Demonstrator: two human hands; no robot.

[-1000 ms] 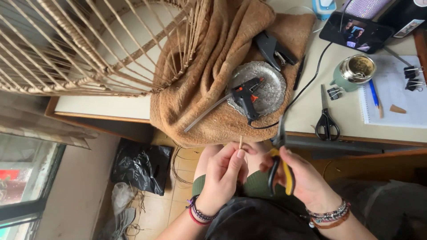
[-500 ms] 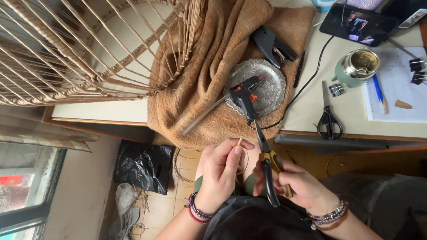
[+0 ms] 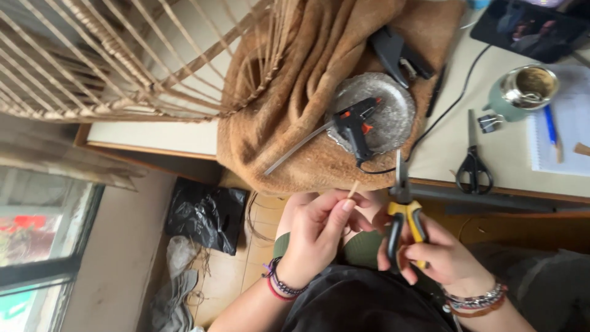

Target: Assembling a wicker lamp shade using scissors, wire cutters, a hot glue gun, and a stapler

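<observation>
My left hand [image 3: 316,230] pinches a thin pale stick [image 3: 352,190] between thumb and fingers, just below the table edge. My right hand [image 3: 433,255] grips yellow-and-black pliers [image 3: 402,212] by the handles, jaws pointing up toward the table. The two hands sit close together over my lap. Above them a black glue gun [image 3: 356,126] with a clear glue stick lies on a round metal dish [image 3: 375,110], on a brown cloth [image 3: 295,92].
A woven cane frame [image 3: 123,61] fills the upper left. Black scissors [image 3: 472,161], a green cup [image 3: 522,89], a notepad with a blue pen [image 3: 559,123], a tablet [image 3: 528,27] and a black cable lie on the table. A black bag [image 3: 206,215] lies on the floor.
The pliers swung upright, jaws now pointing at the table edge. My left hand shifted slightly, still pinching the stick. The view moved a little.
</observation>
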